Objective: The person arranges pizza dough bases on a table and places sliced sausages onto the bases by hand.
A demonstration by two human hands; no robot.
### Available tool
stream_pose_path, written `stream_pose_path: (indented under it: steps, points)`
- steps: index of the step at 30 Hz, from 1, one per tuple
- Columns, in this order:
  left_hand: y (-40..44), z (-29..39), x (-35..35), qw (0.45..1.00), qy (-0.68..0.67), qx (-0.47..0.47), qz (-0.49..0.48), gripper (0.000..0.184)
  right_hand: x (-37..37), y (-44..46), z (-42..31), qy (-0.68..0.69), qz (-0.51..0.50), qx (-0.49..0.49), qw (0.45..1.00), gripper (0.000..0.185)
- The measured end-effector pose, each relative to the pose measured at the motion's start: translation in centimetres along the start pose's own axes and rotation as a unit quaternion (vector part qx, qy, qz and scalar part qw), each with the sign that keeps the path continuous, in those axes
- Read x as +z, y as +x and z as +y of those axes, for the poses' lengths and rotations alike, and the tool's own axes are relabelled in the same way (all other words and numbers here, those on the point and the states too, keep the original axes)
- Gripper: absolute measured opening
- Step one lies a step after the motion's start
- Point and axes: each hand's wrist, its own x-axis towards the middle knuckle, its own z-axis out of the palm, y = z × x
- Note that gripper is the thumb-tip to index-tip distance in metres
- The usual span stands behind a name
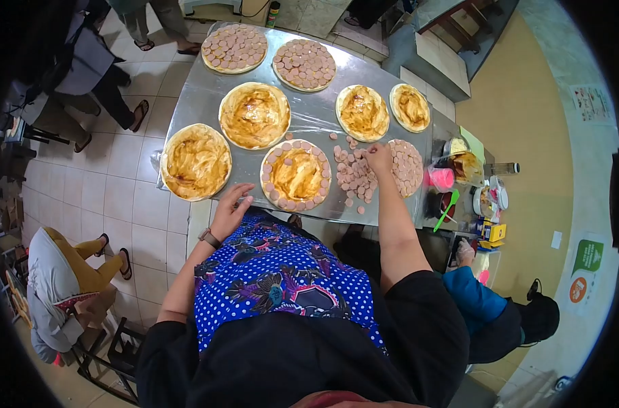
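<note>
My right hand (379, 160) reaches into a loose pile of sausage slices (354, 178) on the metal table (309, 112), fingertips pinched together on slices at its upper edge. My left hand (232, 209), bare and wearing a wristwatch, rests at the near table edge with fingers apart, holding nothing. Just right of it lies a sauced pizza base (297, 178) with sausage slices around its rim and a few further in. A sausage-covered pizza (406, 168) lies right of the pile, partly behind my right forearm.
Sauced bases without slices (196, 162) lie left and farther back; two sausage-covered pizzas (304, 64) lie at the far end. Bowls, a pink container (441, 178) and a green spatula (447, 209) stand at right. A co-worker's gloved hand (466, 252) is nearby. Other people stand or sit left.
</note>
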Motion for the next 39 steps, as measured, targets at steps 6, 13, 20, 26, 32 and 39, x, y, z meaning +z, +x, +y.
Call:
stream_pose_path:
  steps: [6, 13, 20, 26, 32, 39]
  points:
    - [-0.2, -1.3, -0.1, 0.999, 0.022, 0.024, 0.015, 0.031, 1.8, -2.4, -4.7, 0.403, -0.068, -0.059, 0.911, 0.017]
    - [0.2, 0.0, 0.4, 0.999, 0.04, 0.017, -0.006, 0.031, 2.8, -6.0, -13.8, 0.34, -0.123, -0.122, 0.924, 0.02]
    - [-0.6, -0.1, 0.3, 1.0, 0.023, 0.008, 0.011, 0.031, 1.9, -5.1, -11.9, 0.224, 0.002, -0.131, 0.966, 0.014]
    - [-1.0, -1.8, -0.2, 0.999, 0.026, 0.005, 0.019, 0.032, 0.4, -1.7, -2.1, 0.011, 0.151, -0.009, 0.988, 0.013]
    - [-0.7, 0.0, 0.1, 0.999, 0.047, 0.002, 0.001, 0.032, 0.2, 0.1, -0.6, -0.036, 0.083, -0.011, 0.996, 0.013]
    - [-0.5, 0.0, 0.2, 1.0, 0.03, -0.003, 0.004, 0.032, 0.5, -2.5, -2.7, 0.455, -0.022, -0.038, 0.889, 0.019]
